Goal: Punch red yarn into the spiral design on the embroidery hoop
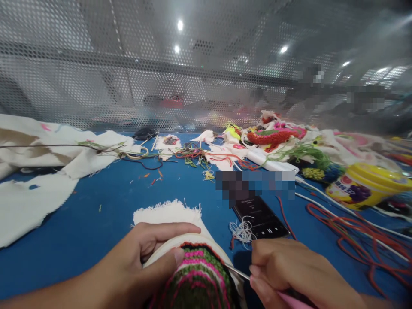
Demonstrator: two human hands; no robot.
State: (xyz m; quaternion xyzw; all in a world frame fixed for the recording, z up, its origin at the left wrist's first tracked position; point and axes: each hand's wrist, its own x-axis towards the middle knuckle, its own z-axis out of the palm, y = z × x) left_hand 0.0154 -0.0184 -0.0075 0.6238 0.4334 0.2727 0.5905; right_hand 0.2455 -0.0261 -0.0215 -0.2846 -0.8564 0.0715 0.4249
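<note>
1. Head view, near edge: the left hand grips an embroidery hoop, its thumb pressed on the top and its fingers curled over the far rim, so the left fingers are closed on the hoop.
2. The hoop holds white cloth filled with green, pink and red stitching; it sits at the bottom centre, just above the blue counter.
3. The right hand pinches a pink-handled punch needle, its thin metal tip touching the right side of the stitched patch. The right fingers are closed narrowly around the handle.
4. Judged from this, the step in hand is stitching a row into the patch, and the design looks well filled in. The next move would call for a steady hoop and a tip kept close to the cloth.
5. Just beyond the right hand lies a dark phone with a tangle of white thread touching its near left corner.
6. On the right, red cord loops over the counter, near a yellow tub.
7. On the left, pale fabric pieces are spread out; at the far centre lie thread scraps and finished bright pieces, in front of a perforated screen.
</note>
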